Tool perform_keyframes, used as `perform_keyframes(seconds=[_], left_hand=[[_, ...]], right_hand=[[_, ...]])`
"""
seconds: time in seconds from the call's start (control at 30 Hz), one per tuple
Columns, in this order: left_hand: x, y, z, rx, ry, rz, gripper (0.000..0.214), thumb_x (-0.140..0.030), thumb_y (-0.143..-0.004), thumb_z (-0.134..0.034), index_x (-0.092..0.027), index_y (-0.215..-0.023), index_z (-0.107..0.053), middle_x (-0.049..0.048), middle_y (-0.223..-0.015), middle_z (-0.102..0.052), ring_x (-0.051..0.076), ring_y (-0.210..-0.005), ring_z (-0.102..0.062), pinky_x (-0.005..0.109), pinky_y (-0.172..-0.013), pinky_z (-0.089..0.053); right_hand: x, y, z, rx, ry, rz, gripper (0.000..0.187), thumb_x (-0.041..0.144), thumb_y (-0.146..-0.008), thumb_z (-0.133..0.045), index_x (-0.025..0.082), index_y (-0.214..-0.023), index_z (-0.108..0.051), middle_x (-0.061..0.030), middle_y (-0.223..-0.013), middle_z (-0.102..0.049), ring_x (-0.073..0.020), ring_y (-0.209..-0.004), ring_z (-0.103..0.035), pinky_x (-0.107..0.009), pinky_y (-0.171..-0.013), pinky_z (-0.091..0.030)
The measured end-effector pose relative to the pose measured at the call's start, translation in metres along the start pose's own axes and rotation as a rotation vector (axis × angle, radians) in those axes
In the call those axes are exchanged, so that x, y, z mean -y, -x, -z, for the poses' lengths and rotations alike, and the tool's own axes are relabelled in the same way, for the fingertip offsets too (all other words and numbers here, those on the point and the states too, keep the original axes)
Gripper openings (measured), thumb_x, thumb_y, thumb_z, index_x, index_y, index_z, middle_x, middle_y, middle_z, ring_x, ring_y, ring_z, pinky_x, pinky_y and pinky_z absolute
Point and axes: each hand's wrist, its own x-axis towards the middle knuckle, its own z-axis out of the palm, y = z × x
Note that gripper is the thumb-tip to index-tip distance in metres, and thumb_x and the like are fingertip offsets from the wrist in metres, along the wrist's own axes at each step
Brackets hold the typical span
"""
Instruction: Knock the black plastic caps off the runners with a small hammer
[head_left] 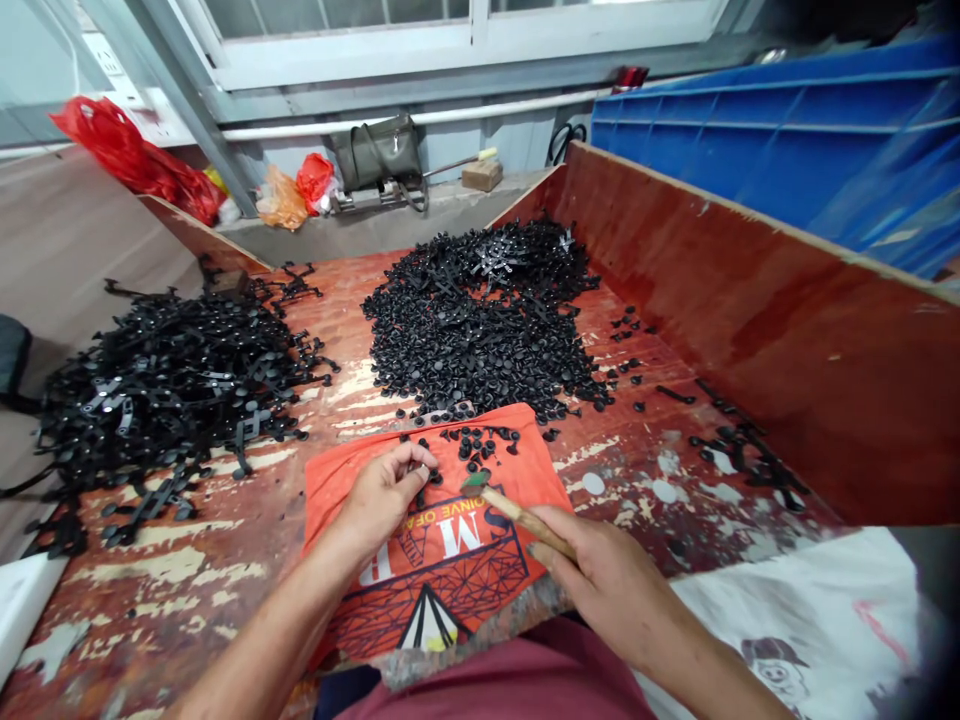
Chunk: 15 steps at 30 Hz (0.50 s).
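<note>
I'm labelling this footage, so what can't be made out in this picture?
Head view:
- Whatever the left hand may pinch: hidden by its fingertips.
- The rear end of the wooden-handled tool: inside the right hand.
- Part of the orange cloth: under the left forearm.
- Parts deep in the middle black heap: covered by others.
- The blue crate's right end: cut off by the edge.
</note>
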Motion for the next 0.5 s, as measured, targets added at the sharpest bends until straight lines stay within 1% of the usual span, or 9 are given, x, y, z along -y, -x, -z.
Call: perform_keyframes(seconds=[0.13, 0.27, 0.4, 0.5], left_hand=[[0.0018, -0.0019, -0.0022, -0.022, -0.005, -0.008, 0.019, -0.032, -0.077, -0.063, -0.017, -0.087, -0.060, -0.0082, -0.057, -0.048, 0.003, -0.036, -0.029, 0.018, -0.038, -0.021], [0.0000, 0.0008, -0.0017, -0.039, 0.079, 0.015, 0.023, -0.035, -0.076, -0.064, -0.017, -0.090, -0.060, -0.0082, -0.060, -0.049, 0.003, -0.035, -0.029, 0.018, -0.037, -0.020], [-0.0013, 0.0028, -0.0011, -0.033, 0.113, 0.033, 0.027, -0.038, -0.074, -0.065, -0.018, -0.091, -0.059, -0.0098, -0.057, -0.044, 0.003, -0.035, -0.028, 0.018, -0.037, -0.018], [-0.0007, 0.0023, -0.0012, -0.007, 0.078, 0.012, 0.026, -0.038, -0.074, -0.067, -0.017, -0.089, -0.060, -0.0093, -0.056, -0.046, 0.003, -0.036, -0.026, 0.018, -0.037, -0.016]], right_hand=[[0.0001, 0.0008, 0.0014, 0.012, -0.034, 0.024, 0.017, 0.025, -0.097, -0.049, 0.029, -0.101, -0.065, 0.0029, -0.079, -0.070, -0.0183, -0.070, -0.065, -0.026, -0.062, -0.039], [-0.0023, 0.0026, -0.0004, 0.016, -0.060, 0.049, 0.020, 0.026, -0.098, -0.049, 0.031, -0.109, -0.065, 0.0025, -0.088, -0.073, -0.0182, -0.075, -0.067, -0.026, -0.064, -0.041], [-0.0031, 0.0023, -0.0026, 0.015, -0.074, 0.058, 0.019, 0.028, -0.100, -0.047, 0.029, -0.103, -0.066, 0.0025, -0.083, -0.071, -0.0171, -0.071, -0.065, -0.025, -0.061, -0.040], [-0.0030, 0.0006, -0.0024, 0.019, -0.064, 0.064, 0.019, 0.028, -0.100, -0.048, 0.029, -0.104, -0.066, 0.0021, -0.083, -0.071, -0.0173, -0.072, -0.065, -0.025, -0.062, -0.041]])
